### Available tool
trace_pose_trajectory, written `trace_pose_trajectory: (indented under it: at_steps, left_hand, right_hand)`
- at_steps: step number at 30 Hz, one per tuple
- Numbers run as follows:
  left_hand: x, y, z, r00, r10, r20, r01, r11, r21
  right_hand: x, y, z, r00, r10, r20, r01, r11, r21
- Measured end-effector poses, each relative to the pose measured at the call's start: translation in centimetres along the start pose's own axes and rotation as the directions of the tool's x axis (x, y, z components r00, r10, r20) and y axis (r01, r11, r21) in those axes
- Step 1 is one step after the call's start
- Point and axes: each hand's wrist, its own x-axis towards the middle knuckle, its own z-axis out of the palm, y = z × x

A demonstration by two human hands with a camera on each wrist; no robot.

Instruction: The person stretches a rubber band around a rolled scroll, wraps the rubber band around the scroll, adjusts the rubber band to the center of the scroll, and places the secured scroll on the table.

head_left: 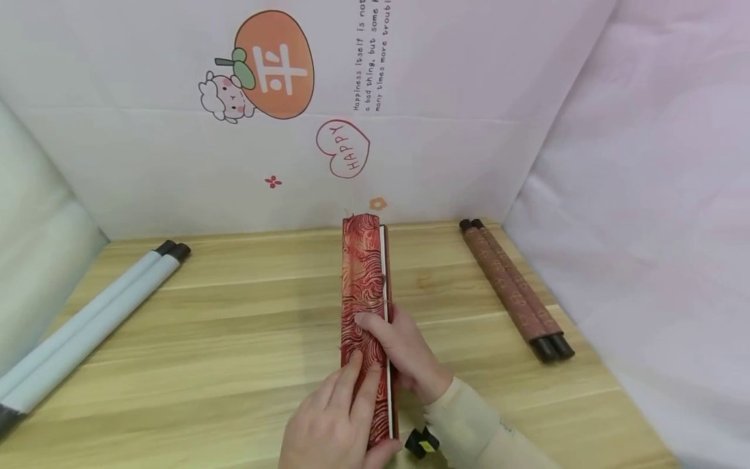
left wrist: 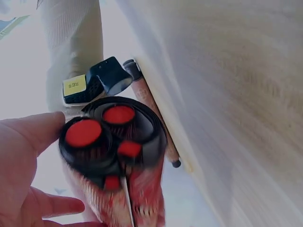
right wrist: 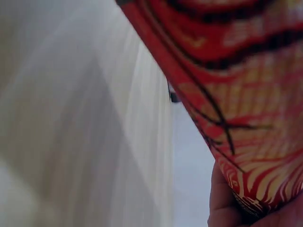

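Note:
A long red scroll (head_left: pixel 360 273) with a pale wave pattern stands lengthwise in front of me, its two rolls side by side and a white paper edge showing along the right. My right hand (head_left: pixel 410 355) grips it from the right, thumb on top, the other fingers mostly hidden behind. With fairly straight fingers, my left hand (head_left: pixel 331 417) rests on the near part. In the left wrist view, the scroll's black round ends (left wrist: pixel 85 137) have red discs, and the left thumb is beside them. The right wrist view shows the patterned cover (right wrist: pixel 246 104) close up.
A light blue double-roll scroll (head_left: pixel 99 319) with dark ends lies on the left of the wooden table (head_left: pixel 246 312). On the right is a brown patterned scroll (head_left: pixel 510 286). A printed white cloth (head_left: pixel 439 130) hangs behind. A black device (head_left: pixel 422 443) is near the right wrist.

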Motion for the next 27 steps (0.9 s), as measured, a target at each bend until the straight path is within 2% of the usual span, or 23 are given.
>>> trace_pose_trajectory:
  at_steps: [4, 9, 11, 14, 19, 21, 23, 27]
  left_hand:
    - [-0.1, -0.8, -0.7, 0.993, -0.024, 0.116, 0.026, 1.000, -0.015]
    - [-0.9, -2.8, -1.7, 0.964, -0.069, 0.257, 0.057, 0.997, 0.055]
    - [-1.4, -3.7, -2.0, 0.958, -0.084, 0.275, 0.067, 0.995, 0.073]
    - [-2.2, -5.2, -2.2, 0.958, -0.092, 0.273, 0.073, 0.994, 0.079]
    - [-3.7, -7.0, -2.3, 0.955, -0.106, 0.276, 0.093, 0.994, 0.060]
    - [-4.3, -7.5, -2.3, 0.957, -0.114, 0.265, 0.106, 0.993, 0.046]
    - [-4.8, -7.8, -2.2, 0.962, -0.120, 0.245, 0.115, 0.993, 0.032]
    - [-5.6, -8.2, -2.2, 0.965, -0.140, 0.221, 0.141, 0.990, 0.012]
  right_hand:
    - [0.7, -1.1, -1.6, 0.999, -0.028, -0.036, 0.023, 0.993, -0.119]
    - [1.9, -2.7, -4.6, 0.994, -0.086, -0.063, 0.062, 0.947, -0.316]
    - [2.4, -3.4, -6.3, 0.992, -0.100, -0.075, 0.063, 0.918, -0.392]
    - [3.1, -4.4, -9.2, 0.989, -0.116, -0.087, 0.062, 0.880, -0.470]
    - [4.0, -5.8, -14.4, 0.985, -0.102, -0.141, -0.004, 0.796, -0.605]
    - [4.3, -6.3, -16.3, 0.980, -0.091, -0.175, -0.051, 0.740, -0.671]
    - [4.5, -6.8, -17.8, 0.980, -0.081, -0.182, -0.075, 0.696, -0.714]
    - [4.6, -7.5, -19.9, 0.977, -0.061, -0.206, -0.131, 0.593, -0.794]
